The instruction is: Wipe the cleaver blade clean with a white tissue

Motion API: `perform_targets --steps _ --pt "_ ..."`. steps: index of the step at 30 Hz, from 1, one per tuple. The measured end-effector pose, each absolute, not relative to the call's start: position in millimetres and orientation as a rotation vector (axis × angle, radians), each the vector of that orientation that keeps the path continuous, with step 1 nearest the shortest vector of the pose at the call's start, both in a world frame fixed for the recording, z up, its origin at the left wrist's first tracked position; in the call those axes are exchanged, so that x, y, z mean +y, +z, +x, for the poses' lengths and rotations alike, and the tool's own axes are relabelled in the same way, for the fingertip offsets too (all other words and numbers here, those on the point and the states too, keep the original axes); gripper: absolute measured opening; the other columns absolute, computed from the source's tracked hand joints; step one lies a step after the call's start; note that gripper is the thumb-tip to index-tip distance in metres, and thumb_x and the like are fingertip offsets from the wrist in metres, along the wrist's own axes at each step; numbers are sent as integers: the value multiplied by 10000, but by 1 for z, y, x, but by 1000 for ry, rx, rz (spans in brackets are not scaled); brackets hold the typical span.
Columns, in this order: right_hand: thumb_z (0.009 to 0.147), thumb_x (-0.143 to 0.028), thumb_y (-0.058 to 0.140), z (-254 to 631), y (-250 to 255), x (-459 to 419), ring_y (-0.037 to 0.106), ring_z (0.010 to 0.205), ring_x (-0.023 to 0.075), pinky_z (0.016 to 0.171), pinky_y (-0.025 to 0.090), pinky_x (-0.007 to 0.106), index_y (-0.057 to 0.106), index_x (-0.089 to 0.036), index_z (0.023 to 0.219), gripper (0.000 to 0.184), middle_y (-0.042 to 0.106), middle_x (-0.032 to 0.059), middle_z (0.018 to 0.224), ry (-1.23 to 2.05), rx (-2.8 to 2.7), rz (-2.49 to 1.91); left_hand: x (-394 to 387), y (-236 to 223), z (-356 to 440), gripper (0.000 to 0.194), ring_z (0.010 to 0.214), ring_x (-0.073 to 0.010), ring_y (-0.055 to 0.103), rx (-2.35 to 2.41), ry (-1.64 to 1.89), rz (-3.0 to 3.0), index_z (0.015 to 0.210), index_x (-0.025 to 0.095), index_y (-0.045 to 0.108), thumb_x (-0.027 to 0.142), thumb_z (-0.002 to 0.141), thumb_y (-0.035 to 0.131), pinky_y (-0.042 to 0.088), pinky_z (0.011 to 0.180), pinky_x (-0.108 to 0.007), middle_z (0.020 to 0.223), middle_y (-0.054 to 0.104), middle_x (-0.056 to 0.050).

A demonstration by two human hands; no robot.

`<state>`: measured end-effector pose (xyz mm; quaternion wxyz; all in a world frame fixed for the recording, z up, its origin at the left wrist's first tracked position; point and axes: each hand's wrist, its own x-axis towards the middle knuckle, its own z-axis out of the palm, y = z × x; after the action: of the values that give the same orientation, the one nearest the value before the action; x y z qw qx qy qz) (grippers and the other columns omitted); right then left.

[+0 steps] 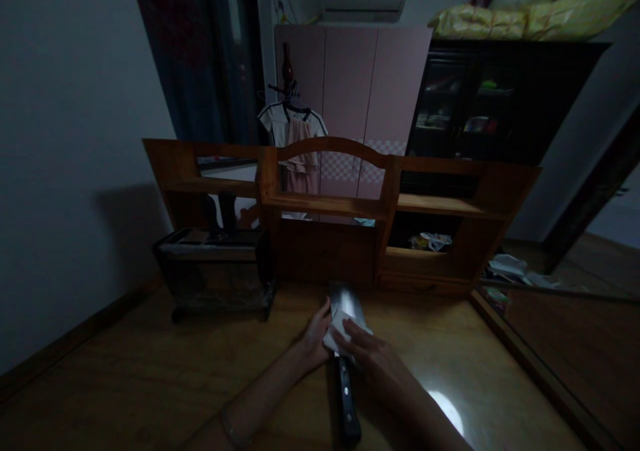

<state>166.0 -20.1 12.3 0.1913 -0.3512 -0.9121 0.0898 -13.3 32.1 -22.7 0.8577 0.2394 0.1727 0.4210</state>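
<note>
A kitchen cleaver (349, 297) lies in front of me over the wooden desk, blade pointing away and black riveted handle (347, 401) toward me. At the blade's left edge, my left hand (315, 338) grips it with the thumb up along the side; its other fingers are hidden under the blade. My right hand (367, 348) presses a folded white tissue or cloth (337, 329) on the blade's flat side near the handle. Its fingers lie together over the white piece. The handle itself is in neither hand.
A dark knife stand (213, 274) with black handles (227, 211) sticking up stands at the left on the desk (200, 364). Behind the cleaver rises a wooden shelf unit (325, 206). A plastic bag (437, 241) sits in its right compartment. A white wall (75, 171) borders the left side.
</note>
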Motion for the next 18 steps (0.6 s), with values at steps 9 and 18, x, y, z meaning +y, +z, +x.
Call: perform_targets --steps 9,18 --pt "980 -234 419 162 20 -24 359 1387 225 1107 385 411 421 -305 1433 458 409 30 1502 446 -2409 -949 31 -17 -11 593 768 -251 666 427 913 427 916 71 657 617 902 428 478 775 -335 841 692 -154" --pt "965 -174 434 164 -1 -11 540 1252 227 1021 473 392 457 -335 1404 468 534 33 1406 579 -2117 -944 28 -14 -11 576 909 -318 660 411 901 463 990 85 651 609 901 429 439 906 -439 945 699 -182"
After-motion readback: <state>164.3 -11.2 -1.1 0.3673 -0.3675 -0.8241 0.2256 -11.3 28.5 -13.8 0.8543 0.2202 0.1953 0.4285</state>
